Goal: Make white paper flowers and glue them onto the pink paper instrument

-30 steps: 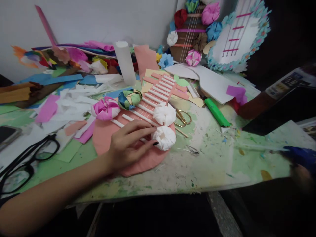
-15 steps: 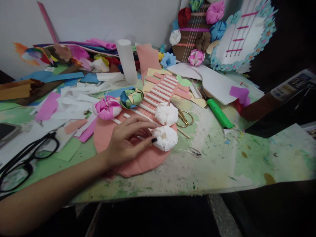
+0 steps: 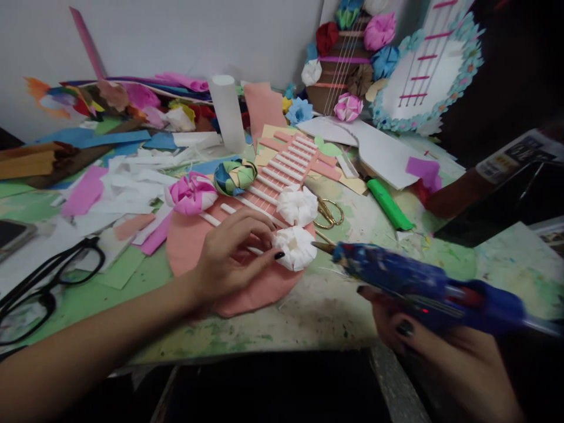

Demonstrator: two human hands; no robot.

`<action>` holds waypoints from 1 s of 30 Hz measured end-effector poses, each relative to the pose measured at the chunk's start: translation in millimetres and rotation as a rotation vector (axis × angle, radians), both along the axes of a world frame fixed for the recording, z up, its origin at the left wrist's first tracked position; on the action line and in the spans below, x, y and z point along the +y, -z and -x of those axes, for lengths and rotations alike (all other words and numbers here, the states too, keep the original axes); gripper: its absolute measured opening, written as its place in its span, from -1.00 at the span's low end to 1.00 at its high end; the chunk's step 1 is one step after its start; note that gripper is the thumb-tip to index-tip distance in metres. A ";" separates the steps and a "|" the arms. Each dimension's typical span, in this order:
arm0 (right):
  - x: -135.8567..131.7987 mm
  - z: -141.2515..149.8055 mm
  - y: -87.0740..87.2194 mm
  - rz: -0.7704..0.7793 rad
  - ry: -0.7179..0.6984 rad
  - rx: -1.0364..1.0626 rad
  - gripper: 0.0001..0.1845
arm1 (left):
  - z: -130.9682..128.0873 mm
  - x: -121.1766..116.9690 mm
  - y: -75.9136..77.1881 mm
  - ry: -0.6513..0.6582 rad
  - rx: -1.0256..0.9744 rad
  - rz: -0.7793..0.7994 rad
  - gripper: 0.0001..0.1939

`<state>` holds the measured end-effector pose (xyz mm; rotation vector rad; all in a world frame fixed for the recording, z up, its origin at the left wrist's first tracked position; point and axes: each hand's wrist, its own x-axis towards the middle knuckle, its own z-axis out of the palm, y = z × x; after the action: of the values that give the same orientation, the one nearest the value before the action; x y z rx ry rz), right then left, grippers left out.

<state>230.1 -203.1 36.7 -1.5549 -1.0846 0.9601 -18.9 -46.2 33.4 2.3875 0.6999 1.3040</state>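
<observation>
My left hand (image 3: 233, 258) rests fingers-down on a pink paper guitar (image 3: 247, 282) lying on the table, its fingertips pressed against a white paper flower (image 3: 294, 248). A second white flower (image 3: 297, 205), a pink flower (image 3: 190, 194) and a green-blue flower (image 3: 235, 175) sit on the guitar's body, beside white strips across it. My right hand (image 3: 423, 346) grips a blue glue gun (image 3: 423, 288), whose nozzle points at the nearer white flower, just right of it.
Gold scissors (image 3: 328, 212) and a green marker (image 3: 388, 204) lie right of the guitar. Black glasses (image 3: 48, 282) lie at the left. Coloured paper scraps (image 3: 118, 182) and a white tube (image 3: 227, 111) crowd the back. Finished paper guitars (image 3: 423, 76) lean on the wall.
My right hand has come in from the right with the blue glue gun, bringing its nozzle up to the nearer white flower. My left hand stays on the pink guitar.
</observation>
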 end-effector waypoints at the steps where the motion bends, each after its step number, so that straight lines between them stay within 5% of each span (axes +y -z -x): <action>1: 12.1 3.7 -2.5 0.042 -0.011 0.096 -0.64 | 0.4 -0.2 0.4 -0.001 0.008 -0.026 -0.89; 7: 47.8 12.7 -15.6 0.056 -0.169 0.011 -0.70 | 3.6 -4.2 3.9 0.053 0.073 -0.153 -0.81; 15: 40.2 25.0 -17.4 0.165 0.014 0.131 -0.67 | 7.7 -7.6 3.0 -0.024 0.171 -0.259 -0.83; 21: 43.9 13.3 -13.2 0.073 -0.161 -0.002 -0.75 | 8.1 -8.2 -2.5 -0.024 0.170 -0.252 -0.84; 30: 38.4 12.4 -10.8 0.094 -0.082 -0.159 -0.67 | 5.5 -9.9 -0.6 -0.030 0.135 -0.215 -0.82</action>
<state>217.7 -164.8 47.6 -1.6972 -1.2377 0.9675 -24.4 -56.0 34.1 2.6672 0.6641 1.2980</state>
